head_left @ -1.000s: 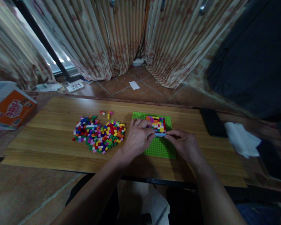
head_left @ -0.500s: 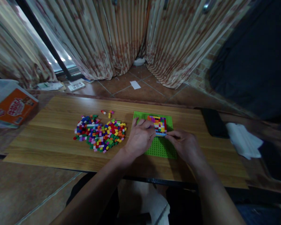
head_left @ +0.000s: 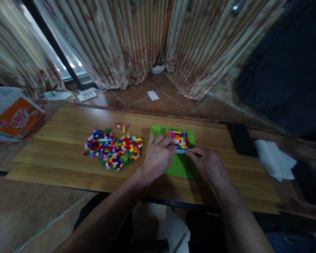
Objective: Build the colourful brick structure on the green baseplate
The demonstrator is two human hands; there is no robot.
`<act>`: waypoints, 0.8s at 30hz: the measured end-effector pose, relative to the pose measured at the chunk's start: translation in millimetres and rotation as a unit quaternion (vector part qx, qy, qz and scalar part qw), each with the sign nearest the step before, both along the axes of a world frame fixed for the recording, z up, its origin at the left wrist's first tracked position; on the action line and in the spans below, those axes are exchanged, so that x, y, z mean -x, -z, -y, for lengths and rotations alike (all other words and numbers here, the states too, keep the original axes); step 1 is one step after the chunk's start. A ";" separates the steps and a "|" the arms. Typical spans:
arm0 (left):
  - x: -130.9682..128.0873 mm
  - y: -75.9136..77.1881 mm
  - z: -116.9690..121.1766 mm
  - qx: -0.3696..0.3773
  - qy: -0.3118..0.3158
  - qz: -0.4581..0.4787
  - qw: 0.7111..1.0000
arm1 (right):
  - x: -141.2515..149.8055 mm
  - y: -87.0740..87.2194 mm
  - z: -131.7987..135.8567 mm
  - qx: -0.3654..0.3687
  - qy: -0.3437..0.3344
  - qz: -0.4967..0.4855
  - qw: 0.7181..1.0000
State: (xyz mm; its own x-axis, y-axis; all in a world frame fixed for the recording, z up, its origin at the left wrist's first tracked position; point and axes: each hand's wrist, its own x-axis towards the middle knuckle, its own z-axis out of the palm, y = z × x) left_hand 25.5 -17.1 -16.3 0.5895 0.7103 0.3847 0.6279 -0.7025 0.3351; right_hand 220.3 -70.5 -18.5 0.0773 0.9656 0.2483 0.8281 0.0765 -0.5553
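A green studded baseplate (head_left: 183, 170) lies on the table, bearing a multicoloured block of toy bricks (head_left: 181, 140). Along the near side of that block is a long light blue brick (head_left: 181, 151). My left hand (head_left: 160, 154) reaches over the plate's left part, thumb and forefinger closed at the brick's left end, other fingers bent over the plate. At the opposite end, the thumb and forefinger of my right hand (head_left: 206, 163) pinch the brick. My left fingers cover part of the block, so whether the blue brick is fully pressed on cannot be seen.
A heap of loose bricks (head_left: 114, 149) lies left of the plate, with a few strays (head_left: 124, 128) behind it. A black flat object (head_left: 242, 138) and white tissues (head_left: 275, 160) are at the right. A clear plastic tub (head_left: 18, 117) stands beyond the wooden table's (head_left: 55, 147) left end.
The whole view has shifted slightly. Both hands stay at the light blue brick, with hardly any visible movement against the plate.
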 end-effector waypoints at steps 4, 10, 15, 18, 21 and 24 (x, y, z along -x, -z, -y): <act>0.3 2.5 -0.2 -0.001 0.007 0.005 1.000 | 1.3 1.5 0.7 -0.002 -0.005 0.014 1.000; 2.4 2.6 2.1 -0.011 0.009 0.010 1.000 | -7.2 1.0 1.7 0.024 0.013 -0.021 0.999; 9.6 -1.5 -1.6 0.003 -0.015 0.102 0.995 | -12.5 -10.8 2.1 0.024 0.069 -0.062 0.995; 20.0 -7.1 -9.1 0.014 -0.053 0.193 0.980 | -2.2 -19.2 1.1 -0.026 0.083 -0.063 0.994; 35.4 -13.7 -18.6 0.033 -0.103 0.276 0.955 | 14.6 -22.7 -0.4 -0.072 0.057 -0.056 0.994; 53.5 -17.3 -29.5 0.036 -0.143 0.344 0.927 | 33.0 -20.7 -1.9 -0.094 0.020 -0.061 0.993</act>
